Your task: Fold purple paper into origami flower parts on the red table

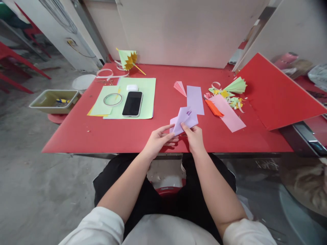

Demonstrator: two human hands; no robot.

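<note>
A folded piece of purple paper is held above the red table near its front edge. My left hand grips its lower left side between thumb and fingers. On the lower right side, my right hand pinches the same paper, thumb on top. Just behind it lies a flat purple sheet, partly overlapped by the folded paper. A small pink pleated fan is left of that sheet. To the right are an orange cutter and a pink paper strip.
Green sheets bear a phone, a white case and a tape roll. Paper scraps and a green fan lie at right, beside a tilted red board. A bin stands left of the table.
</note>
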